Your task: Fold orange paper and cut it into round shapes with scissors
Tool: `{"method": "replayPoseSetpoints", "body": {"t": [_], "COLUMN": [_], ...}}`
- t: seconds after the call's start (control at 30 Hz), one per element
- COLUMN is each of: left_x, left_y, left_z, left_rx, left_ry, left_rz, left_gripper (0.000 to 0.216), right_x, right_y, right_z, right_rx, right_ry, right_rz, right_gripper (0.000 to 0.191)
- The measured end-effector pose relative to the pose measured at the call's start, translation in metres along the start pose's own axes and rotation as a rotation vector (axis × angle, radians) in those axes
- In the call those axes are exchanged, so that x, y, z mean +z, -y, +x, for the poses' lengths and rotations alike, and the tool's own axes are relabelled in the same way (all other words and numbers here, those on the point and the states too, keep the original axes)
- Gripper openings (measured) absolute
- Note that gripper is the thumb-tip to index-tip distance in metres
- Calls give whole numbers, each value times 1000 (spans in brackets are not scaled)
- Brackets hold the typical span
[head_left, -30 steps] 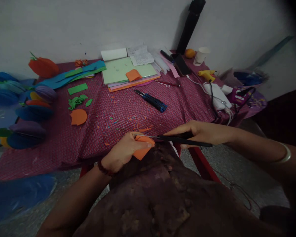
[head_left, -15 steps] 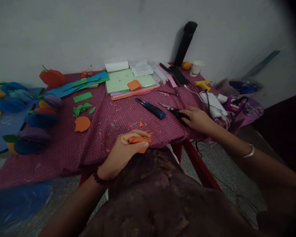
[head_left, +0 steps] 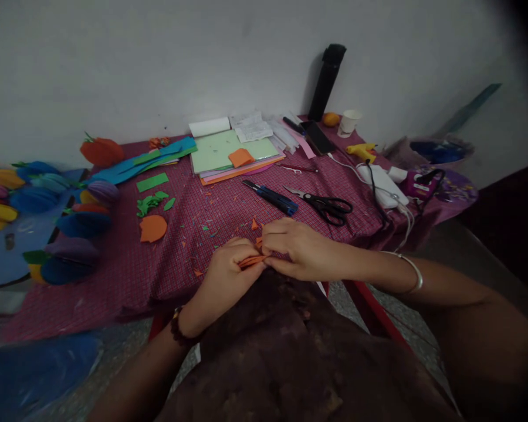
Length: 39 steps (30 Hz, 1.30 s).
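Note:
Over the table's front edge, my left hand is closed on a small stack of orange paper. My right hand pinches the same paper from the other side, and the fingers of both hands hide most of it. Black-handled scissors lie on the cloth beyond my right hand. To their left is a blue and black box cutter. An orange paper circle with a notched edge rests further left, below green paper leaves.
Finished paper fruits crowd the left side. A stack of coloured sheets with an orange piece lies at the back. On the right are a phone, a paper cup, a yellow glue gun and a white power strip with cables.
My right hand has let go of the scissors, which now lie on the cloth. It has moved left to grip the orange paper together with my left hand.

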State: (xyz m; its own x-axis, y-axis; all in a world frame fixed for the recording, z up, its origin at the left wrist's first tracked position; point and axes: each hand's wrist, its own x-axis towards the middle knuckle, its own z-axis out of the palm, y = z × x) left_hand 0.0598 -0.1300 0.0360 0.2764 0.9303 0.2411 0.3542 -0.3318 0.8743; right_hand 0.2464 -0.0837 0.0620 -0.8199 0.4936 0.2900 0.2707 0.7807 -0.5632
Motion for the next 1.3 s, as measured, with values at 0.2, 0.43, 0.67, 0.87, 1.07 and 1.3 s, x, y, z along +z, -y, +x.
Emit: {"method": "replayPoseSetpoints", "body": {"t": [0.2, 0.43, 0.67, 0.87, 1.07, 1.3], "left_x": [-35, -11, 7, 13, 24, 28], "left_y": [-3, 12, 23, 23, 16, 9], "left_z": [14, 18, 13, 22, 34, 33], "left_rx": [-242, -272, -115, -212, -233, -180], "left_ry": [-387, -409, -473, -536, -584, -709], "left_rz": [-777, -1140, -746, -579, -696, -878], "left_gripper": [28, 23, 9, 19, 23, 23], "right_x": [22, 56, 66, 67, 69, 67], "right_y": [-22, -20, -18, -15, -20, -12], "right_z": [14, 37, 43, 44, 47, 45], "right_rx": [448, 547, 540, 533, 453, 446], "right_ry": [-447, -575, -694, -752, -826, -826], "right_rz": [879, 1352, 1258, 1091, 934, 902], "right_gripper": [24, 28, 26, 26, 24, 22]}}
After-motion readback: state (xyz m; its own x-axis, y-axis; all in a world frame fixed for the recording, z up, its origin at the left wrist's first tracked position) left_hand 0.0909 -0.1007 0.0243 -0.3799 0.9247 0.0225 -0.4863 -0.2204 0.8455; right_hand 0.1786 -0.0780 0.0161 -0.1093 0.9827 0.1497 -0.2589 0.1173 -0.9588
